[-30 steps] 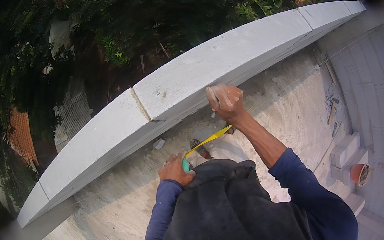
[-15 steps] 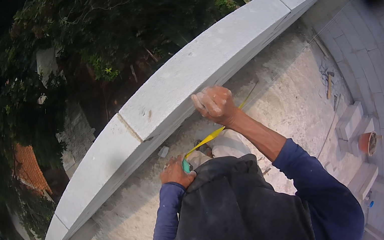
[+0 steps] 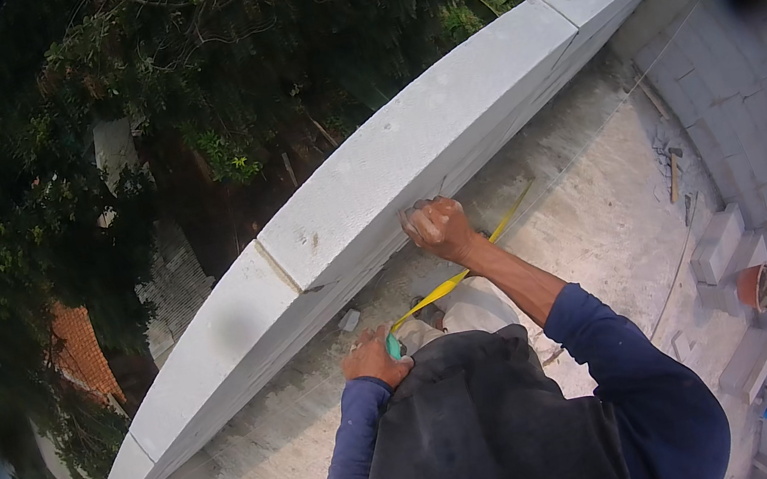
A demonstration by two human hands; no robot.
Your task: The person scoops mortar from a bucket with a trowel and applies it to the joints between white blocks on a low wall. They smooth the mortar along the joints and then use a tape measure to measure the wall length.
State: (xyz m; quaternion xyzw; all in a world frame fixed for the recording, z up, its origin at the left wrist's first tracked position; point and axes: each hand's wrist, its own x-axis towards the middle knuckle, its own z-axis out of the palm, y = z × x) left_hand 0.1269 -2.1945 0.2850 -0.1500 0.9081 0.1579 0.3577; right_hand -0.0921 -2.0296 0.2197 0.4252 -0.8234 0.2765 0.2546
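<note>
A low wall of pale blocks (image 3: 426, 131) curves across the view, with mortar joints between the blocks. My left hand (image 3: 375, 357) is closed round a tape measure with a green case (image 3: 393, 345), low in front of my body. From the case a yellow tape blade (image 3: 434, 296) runs up to the right, passes beneath my right forearm and shows again beyond it. My right hand (image 3: 440, 228) is a fist close to the wall's inner face, just below its top edge. Whatever its curled fingers hold, if anything, is hidden.
On the right, loose pale blocks (image 3: 717, 244) lie by an orange-brown bucket (image 3: 755, 288) and a hammer (image 3: 674, 175). A string (image 3: 675, 38) stretches near the far corner. Beyond the wall are trees (image 3: 224, 73) and a tiled roof (image 3: 82, 346) far below.
The view has shifted slightly, so the wall and floor sit a little differently. My right hand has come down a little from the wall's top edge. The left still grips the tape measure.
</note>
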